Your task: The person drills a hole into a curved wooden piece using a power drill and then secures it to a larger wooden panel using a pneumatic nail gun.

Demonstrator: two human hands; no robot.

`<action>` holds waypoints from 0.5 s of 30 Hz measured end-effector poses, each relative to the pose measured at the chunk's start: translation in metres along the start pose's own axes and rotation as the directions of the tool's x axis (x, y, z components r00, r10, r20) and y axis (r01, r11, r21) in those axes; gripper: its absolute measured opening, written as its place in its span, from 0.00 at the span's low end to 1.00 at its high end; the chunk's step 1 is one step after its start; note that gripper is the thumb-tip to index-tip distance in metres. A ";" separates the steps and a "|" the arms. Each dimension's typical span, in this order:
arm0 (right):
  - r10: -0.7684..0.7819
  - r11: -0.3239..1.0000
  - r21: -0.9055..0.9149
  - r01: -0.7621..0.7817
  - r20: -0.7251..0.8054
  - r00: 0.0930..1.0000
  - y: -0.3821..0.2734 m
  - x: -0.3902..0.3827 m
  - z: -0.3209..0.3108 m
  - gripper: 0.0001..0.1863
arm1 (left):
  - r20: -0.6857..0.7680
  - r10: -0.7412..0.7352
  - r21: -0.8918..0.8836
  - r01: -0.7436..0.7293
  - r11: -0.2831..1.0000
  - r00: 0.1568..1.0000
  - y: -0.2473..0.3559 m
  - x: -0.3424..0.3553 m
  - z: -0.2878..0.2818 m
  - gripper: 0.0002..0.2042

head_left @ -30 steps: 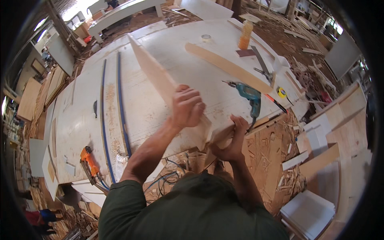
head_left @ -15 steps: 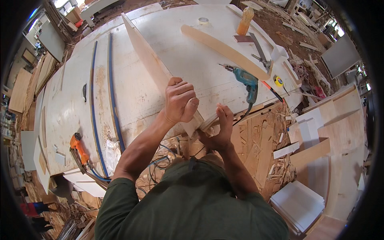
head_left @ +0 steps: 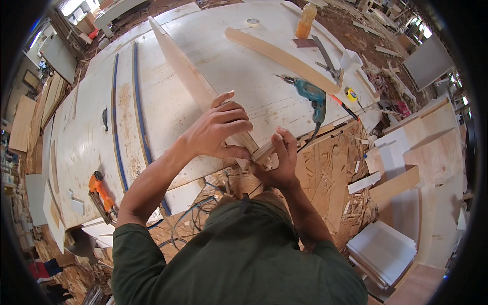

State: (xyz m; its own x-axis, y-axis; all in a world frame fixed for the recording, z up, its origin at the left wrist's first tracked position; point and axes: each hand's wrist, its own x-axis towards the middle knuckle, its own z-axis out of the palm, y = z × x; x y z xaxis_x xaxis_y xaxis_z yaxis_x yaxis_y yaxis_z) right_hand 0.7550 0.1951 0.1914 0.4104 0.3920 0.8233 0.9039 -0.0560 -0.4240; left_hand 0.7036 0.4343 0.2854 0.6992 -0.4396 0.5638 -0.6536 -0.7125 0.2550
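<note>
A long pale wooden board (head_left: pixel 185 68) lies on edge on the white work table, its near end at the table's front edge. Over that end is my left hand (head_left: pixel 218 128), fingers spread and lifted, the thumb reaching down to the wood. Close beside it, my right hand (head_left: pixel 279 157) is closed round a short wooden strip (head_left: pixel 263 151), holding it against the board's end. The fingers partly hide where the two pieces meet. To the right lies a teal power drill (head_left: pixel 311 97), its bit pointing left.
The white table (head_left: pixel 168 114) carries a curved wooden strip (head_left: pixel 284 57), a tape roll (head_left: pixel 252 22), a bottle (head_left: pixel 306 21), a yellow tape measure (head_left: pixel 351 93) and two blue-edged strips (head_left: pixel 138 96). An orange air nailer (head_left: pixel 103 192) rests at the left edge. Cables (head_left: pixel 195 211) and wood scraps litter the floor.
My left hand has opened from a fist, its fingers spreading and its thumb moving down to the board's end. The right hand keeps its hold on the strip.
</note>
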 end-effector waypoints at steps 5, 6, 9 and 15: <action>0.022 1.000 -0.021 -0.020 0.104 0.994 -0.003 -0.001 -0.010 0.51 | 0.034 -0.059 -0.051 0.061 0.997 0.998 0.002 0.004 0.000 0.26; 0.018 1.000 -0.015 -0.016 0.117 0.993 -0.004 -0.001 -0.011 0.51 | 0.025 -0.058 -0.058 0.059 0.997 0.998 0.002 0.004 0.000 0.25; -0.004 1.000 -0.011 0.006 0.134 0.991 -0.005 0.000 -0.013 0.52 | 0.019 -0.076 -0.080 0.077 0.994 0.997 0.003 0.003 -0.001 0.24; 0.058 0.998 0.013 -0.060 0.127 0.990 0.001 -0.005 -0.017 0.46 | 0.003 -0.066 -0.099 0.066 0.993 0.998 0.004 0.004 -0.001 0.22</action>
State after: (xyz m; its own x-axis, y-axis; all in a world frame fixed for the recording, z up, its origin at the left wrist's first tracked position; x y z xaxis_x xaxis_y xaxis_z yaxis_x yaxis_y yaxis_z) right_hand 0.7560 0.1779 0.1931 0.4433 0.5012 0.7431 0.8762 -0.0673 -0.4773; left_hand 0.7037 0.4304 0.2898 0.7415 -0.3935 0.5435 -0.6319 -0.6819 0.3683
